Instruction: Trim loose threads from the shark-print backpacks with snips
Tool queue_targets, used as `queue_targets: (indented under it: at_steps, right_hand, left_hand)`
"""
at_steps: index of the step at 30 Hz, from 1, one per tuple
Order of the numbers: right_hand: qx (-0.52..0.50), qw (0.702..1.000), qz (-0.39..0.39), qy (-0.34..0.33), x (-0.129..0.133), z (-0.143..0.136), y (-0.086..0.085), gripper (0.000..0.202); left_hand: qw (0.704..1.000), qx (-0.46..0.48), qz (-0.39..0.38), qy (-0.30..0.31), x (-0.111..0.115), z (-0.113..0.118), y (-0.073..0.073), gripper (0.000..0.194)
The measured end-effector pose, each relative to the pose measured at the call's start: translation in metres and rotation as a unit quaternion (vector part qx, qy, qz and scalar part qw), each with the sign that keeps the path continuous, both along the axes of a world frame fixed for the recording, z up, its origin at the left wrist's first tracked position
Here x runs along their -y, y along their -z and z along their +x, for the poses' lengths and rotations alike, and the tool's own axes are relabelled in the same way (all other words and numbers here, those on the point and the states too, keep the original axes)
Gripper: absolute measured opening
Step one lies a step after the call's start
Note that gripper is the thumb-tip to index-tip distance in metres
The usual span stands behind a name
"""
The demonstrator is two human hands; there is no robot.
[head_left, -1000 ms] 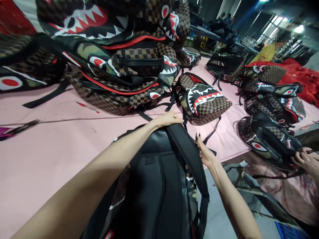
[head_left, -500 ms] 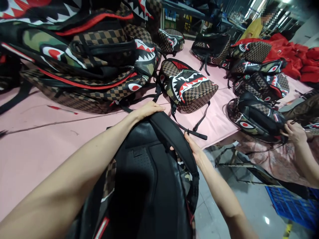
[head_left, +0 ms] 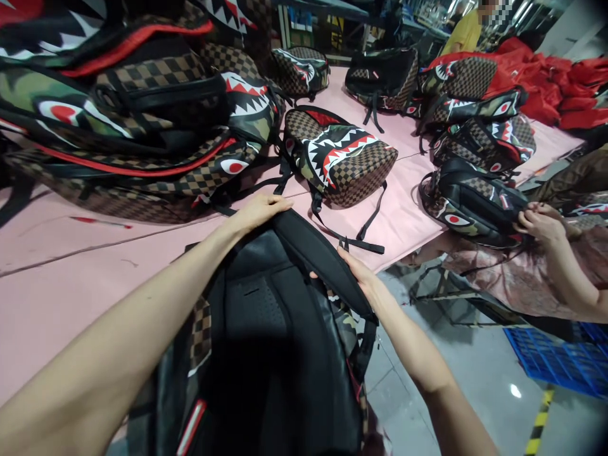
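A large black backpack (head_left: 266, 316) with checkered and camouflage sides stands upright in front of me, its back panel facing me. My left hand (head_left: 259, 212) is closed over the top end of its padded shoulder strap (head_left: 323, 256). Lower on the same strap, my right hand (head_left: 358, 272) grips its outer edge, with the fingers wrapped beneath and partly hidden. A small dark pointed item (head_left: 344, 242) shows by the right fingertips; I cannot make out what it is.
On the pink-covered table (head_left: 95, 272) lie stacked backpacks (head_left: 156, 120), a checkered shark-mouth backpack (head_left: 342, 158) and a red pen (head_left: 102, 223). At right, another person's hands (head_left: 541, 221) touch a backpack. Red fabric (head_left: 536, 82) lies behind; a blue crate (head_left: 555, 361) stands below.
The view has shifted, so the table and its bags appear further left and slightly higher. Both my hands remain on the strap, which looks a little straighter.
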State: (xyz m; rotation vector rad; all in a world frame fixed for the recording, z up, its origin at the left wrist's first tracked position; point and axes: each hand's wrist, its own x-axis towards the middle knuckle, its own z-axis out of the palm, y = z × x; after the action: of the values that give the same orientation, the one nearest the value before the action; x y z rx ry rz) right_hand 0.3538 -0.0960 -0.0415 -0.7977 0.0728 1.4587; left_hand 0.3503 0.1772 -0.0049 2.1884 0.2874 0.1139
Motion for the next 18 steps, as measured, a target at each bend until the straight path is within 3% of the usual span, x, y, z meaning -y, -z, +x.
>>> queue_targets:
  at_steps: [3,6,8,10,13,15,18]
  right_hand:
    - [0.035,0.999,-0.033,0.007,-0.002,-0.003,-0.007,0.051]
    - [0.060,0.997,-0.051,0.013,-0.004,-0.005,-0.012,0.053]
    - [0.069,0.996,-0.048,0.012,-0.004,-0.005,-0.014,0.053]
    - [0.064,0.997,-0.051,0.008,-0.003,-0.004,-0.015,0.052]
    - [0.035,0.997,-0.069,0.007,-0.002,-0.006,-0.018,0.050]
    - [0.016,0.996,-0.083,0.014,-0.001,-0.008,-0.019,0.048]
    - [0.022,0.992,-0.119,0.048,-0.002,-0.008,-0.015,0.049]
  left_hand:
    - [0.971,0.095,0.207,-0.070,0.023,-0.043,-0.003,0.047]
    - [0.917,0.063,0.374,-0.121,0.070,-0.128,0.002,0.058]
    - [0.903,-0.006,0.420,-0.090,0.096,-0.192,0.009,0.064]
    - [0.904,-0.062,0.411,-0.104,0.103,-0.246,0.014,0.069]
    - [0.922,-0.120,0.316,-0.188,0.070,-0.280,0.008,0.064]
    - [0.930,-0.141,0.242,-0.239,0.029,-0.275,-0.005,0.048]
    - [0.957,-0.114,0.105,-0.244,-0.035,-0.249,-0.027,0.037]
